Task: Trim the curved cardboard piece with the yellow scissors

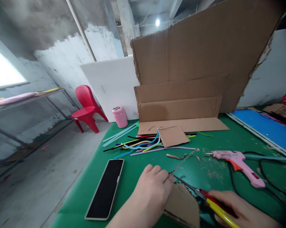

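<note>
From here it looks like trimming: the left hand (154, 186), fingers curled, pinches a flat brown cardboard piece (183, 202), the right hand's (235, 204) fingers wrap red-and-yellow-handled metal scissors (208, 199), and another snip wants steadiness.

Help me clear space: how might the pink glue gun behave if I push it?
The pink glue gun probably won't roll, since it lies on its side. Its trailing black cord may tug or snag. Its plastic-looking body suggests it's light.
</note>
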Demonstrator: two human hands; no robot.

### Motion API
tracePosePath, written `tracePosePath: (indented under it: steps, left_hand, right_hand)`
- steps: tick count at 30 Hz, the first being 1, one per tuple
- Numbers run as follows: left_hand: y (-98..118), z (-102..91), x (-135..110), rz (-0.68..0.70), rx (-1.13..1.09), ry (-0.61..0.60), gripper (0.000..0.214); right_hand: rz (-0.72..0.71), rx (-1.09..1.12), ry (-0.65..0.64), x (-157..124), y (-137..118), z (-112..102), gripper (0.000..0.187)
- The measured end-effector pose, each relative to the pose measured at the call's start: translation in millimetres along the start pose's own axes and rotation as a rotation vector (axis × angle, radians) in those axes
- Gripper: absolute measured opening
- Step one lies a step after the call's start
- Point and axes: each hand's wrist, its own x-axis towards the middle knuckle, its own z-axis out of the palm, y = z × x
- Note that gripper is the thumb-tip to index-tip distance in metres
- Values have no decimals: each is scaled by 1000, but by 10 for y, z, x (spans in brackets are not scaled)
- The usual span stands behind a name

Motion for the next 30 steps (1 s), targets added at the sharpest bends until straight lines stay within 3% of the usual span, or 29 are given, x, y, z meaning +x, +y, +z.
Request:
tracePosePath:
  steps: [5, 9, 16, 30]
  left_hand:
    - [23, -33, 65, 28, 128, -131, 8]
    - [49, -74, 108, 54, 173, -155, 4]
    - [32, -35, 63, 129, 209, -33, 3]
    - [18, 144, -17, -45, -54, 216, 22]
  right_hand:
    - [-26, 10, -56, 26, -33, -21, 44]
    - [-14, 1, -59, 34, -19, -23, 44]
    - [-11, -3, -55, 25, -54, -29, 44]
    - [20, -20, -46, 18, 40, 7, 54]
